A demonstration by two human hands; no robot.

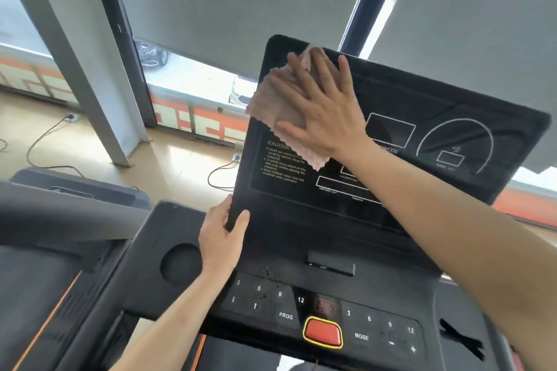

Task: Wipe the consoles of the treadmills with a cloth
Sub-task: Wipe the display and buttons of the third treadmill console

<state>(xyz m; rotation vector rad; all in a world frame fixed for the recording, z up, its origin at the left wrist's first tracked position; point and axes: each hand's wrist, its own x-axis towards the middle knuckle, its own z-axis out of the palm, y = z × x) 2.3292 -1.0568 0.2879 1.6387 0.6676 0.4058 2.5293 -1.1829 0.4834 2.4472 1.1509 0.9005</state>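
Pressing cloth (pixel 268 102) flat-fingered onto console (pixel 422 93): right hand (pixel 322 105). Left hand (pixel 221 238) grips console corner. Legible: CAUTION (pixel 278 144), PROG (pixel 285 316), MODE (pixel 361 336); fine print (pixel 284 167) blurred.

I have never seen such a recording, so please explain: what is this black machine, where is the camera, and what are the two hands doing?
The one picture comes from a camera worn on the person's head, looking forward and down. The black machine is a treadmill console: a tilted display panel above a row of buttons with a red button. The right hand, fingers straight, presses a pink cloth flat on the panel's upper left part. The left hand grips the panel's lower left corner.
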